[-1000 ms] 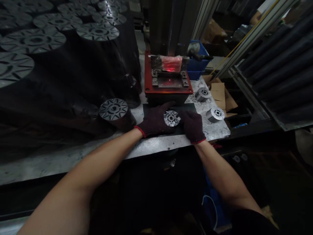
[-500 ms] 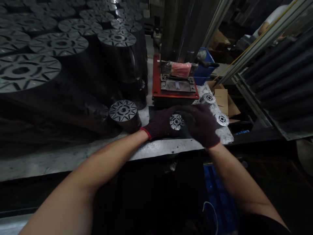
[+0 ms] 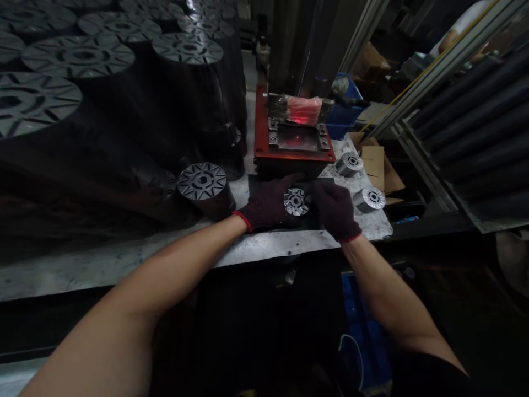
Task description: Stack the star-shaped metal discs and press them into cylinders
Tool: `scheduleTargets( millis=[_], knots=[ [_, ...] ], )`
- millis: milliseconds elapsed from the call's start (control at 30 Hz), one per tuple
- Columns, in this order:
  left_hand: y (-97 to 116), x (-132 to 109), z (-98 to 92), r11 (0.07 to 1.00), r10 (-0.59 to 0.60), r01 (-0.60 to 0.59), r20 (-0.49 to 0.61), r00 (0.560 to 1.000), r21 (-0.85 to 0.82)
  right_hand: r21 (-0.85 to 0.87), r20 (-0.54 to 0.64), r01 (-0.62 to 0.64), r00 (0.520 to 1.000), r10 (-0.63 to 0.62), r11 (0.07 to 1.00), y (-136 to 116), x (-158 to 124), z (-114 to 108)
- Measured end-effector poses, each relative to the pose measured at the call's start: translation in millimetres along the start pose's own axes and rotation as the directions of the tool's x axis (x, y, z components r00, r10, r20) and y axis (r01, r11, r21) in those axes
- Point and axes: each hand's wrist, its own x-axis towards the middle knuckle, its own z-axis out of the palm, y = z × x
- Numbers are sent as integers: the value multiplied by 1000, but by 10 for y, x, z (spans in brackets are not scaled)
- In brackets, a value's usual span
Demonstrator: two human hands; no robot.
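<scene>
My left hand (image 3: 268, 205), in a dark maroon knit glove with a red cuff, wraps around the left side of a small metal rotor core (image 3: 296, 202). The core stands upright on a dark mat (image 3: 256, 181), its slotted, star-patterned end facing up. At its right side is my right hand (image 3: 333, 207), gloved alike, with curled fingers near the core's rim. Whatever those fingers hold is hidden. A larger rotor core (image 3: 202, 181) stands to the left. Two more small ones, a nearer core (image 3: 370, 199) and a farther core (image 3: 349, 164), stand to the right.
Behind my hands stands a red-based fixture (image 3: 259, 132) with a pink wrapped block (image 3: 304, 110) and a red light spot. Tall stacks of rotor cores (image 3: 190, 49) fill the left. A blue bin (image 3: 346, 113) and a cardboard box (image 3: 373, 165) lie beyond. A person's arm shows at upper right.
My right hand has drawn back a little to the right, and its fingers have curled. A red glow now shows on the fixture. The view has shifted slightly.
</scene>
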Motion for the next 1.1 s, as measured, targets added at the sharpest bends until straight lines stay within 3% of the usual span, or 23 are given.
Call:
scheduleTargets(
  millis=[100, 200, 267, 367, 467, 533, 633, 767, 833, 900, 933, 1000, 1033, 1100],
  knots=[
    [10, 5, 5, 1000, 8, -8, -2, 1000, -2, -42, 12, -6, 1000, 6, 999, 114, -262, 151],
    [-6, 10, 21, 1000, 13, -13, -14, 1000, 8, -201, -1, 32, 999, -33, 979, 153, -286, 208],
    [-17, 11, 33, 1000, 0, 0, -11, 1000, 5, -318, 52, 111, 994, -100, 941, 131, -286, 171],
    [-13, 10, 36, 1000, -4, 4, -15, 1000, -4, -442, 233, 263, 957, -173, 857, 77, -338, 35],
    [6, 5, 7, 999, -20, 20, -8, 1000, 24, -420, 289, 334, 931, -225, 844, 35, -311, -143],
    [8, -2, -25, 999, -19, 19, 15, 1000, 32, -377, 221, 404, 913, -342, 834, -4, -119, -245],
    [-20, -16, -55, 1000, -3, 2, 48, 999, 14, -410, 146, 511, 855, -498, 756, -102, 464, -303],
    [-58, -22, -30, 999, -30, 31, 27, 999, -10, -416, 343, 534, 842, -418, 735, -189, 1191, -213],
    [-45, -21, -8, 998, -44, 43, -6, 999, -36, -383, 310, 481, 871, -381, 788, -185, 1215, -154],
    [-16, -23, 0, 997, -47, 45, -24, 999, -64, -280, 73, 319, 947, -312, 905, -152, 966, -113],
    [-3, -26, -3, 996, -46, 44, -25, 999, -76, -181, -90, 192, 973, -211, 965, -123, 768, -104],
    [7, -29, -21, 995, -38, 37, -9, 999, -93, 63, -286, -59, 955, 75, 996, -38, 322, -105],
    [3, -29, -31, 995, -35, 35, 5, 999, -95, 108, -264, -146, 949, 170, 983, 12, 113, -112],
    [-21, -26, -47, 995, -37, 39, 28, 999, -90, 114, -161, -219, 958, 235, 969, 106, -210, -115]
  ],
)
